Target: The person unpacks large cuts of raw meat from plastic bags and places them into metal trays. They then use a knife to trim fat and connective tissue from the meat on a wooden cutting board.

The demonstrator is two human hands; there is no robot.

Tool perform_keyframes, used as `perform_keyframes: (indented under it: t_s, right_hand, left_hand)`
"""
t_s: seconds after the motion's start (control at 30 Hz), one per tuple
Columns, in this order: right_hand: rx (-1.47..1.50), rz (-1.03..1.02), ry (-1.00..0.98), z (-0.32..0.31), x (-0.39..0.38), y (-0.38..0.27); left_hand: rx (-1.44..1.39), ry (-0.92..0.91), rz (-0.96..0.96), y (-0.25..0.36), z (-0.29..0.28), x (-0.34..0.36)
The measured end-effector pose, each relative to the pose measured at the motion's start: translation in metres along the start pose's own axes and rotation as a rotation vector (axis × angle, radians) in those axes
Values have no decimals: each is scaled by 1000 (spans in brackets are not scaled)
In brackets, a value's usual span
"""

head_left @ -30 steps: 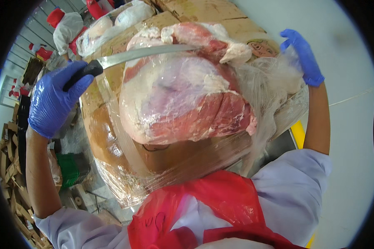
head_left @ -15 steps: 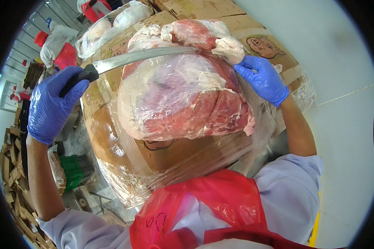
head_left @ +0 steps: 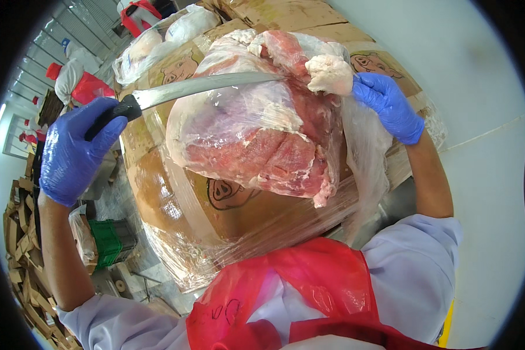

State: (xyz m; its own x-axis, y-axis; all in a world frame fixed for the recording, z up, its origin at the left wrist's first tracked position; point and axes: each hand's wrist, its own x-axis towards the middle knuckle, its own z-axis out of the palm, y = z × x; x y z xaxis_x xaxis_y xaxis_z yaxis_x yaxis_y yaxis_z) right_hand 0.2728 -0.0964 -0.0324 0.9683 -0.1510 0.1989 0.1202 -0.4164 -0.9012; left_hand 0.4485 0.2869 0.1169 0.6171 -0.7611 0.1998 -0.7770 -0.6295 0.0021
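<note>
A large slab of raw meat (head_left: pixel 245 134), red with pale fat and a shiny membrane, lies on film-wrapped cardboard boxes (head_left: pixel 216 233). My left hand (head_left: pixel 76 154), in a blue glove, is wrapped round the black handle of a long knife (head_left: pixel 198 86). Its blade reaches across the meat's far part, the tip at a fold between the slab and the lump behind it. With closed fingers my right hand (head_left: pixel 389 109), also blue-gloved, grips the outer edge of a pale fat flap (head_left: pixel 329 74) at the far right. Its fingertips are partly hidden behind the fat.
Clear plastic film (head_left: pixel 364 143) hangs beside the meat on the right. Bagged pieces (head_left: pixel 192 26) sit on the far left boxes. A white wall (head_left: pixel 478 116) rises at right. A green crate (head_left: pixel 114 242) and scrap cardboard (head_left: pixel 23 251) stand at left; a co-worker (head_left: pixel 81 86) is beyond.
My right hand has moved right and slightly nearer, drawing the fat flap outward. The meat has turned, its near right corner shifting left. The knife's tip stays near the same fold.
</note>
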Motion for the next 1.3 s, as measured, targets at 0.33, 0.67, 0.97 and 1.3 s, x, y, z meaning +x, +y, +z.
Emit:
perform_keyframes:
  t_s: [0.33,0.67,0.97,1.3]
  right_hand:
    - [190,29,529,-18,-7,44]
    - [-279,-69,562,46,10,-27]
    - [-611,-468,240,44,41,6]
    - [28,-388,545,35,47,58]
  left_hand:
    - [183,77,14,10,-26,39]
    - [252,-195,344,-18,-13,125]
    - [233,-307,266,-31,-10,122]
    - [188,-195,208,-25,5,106]
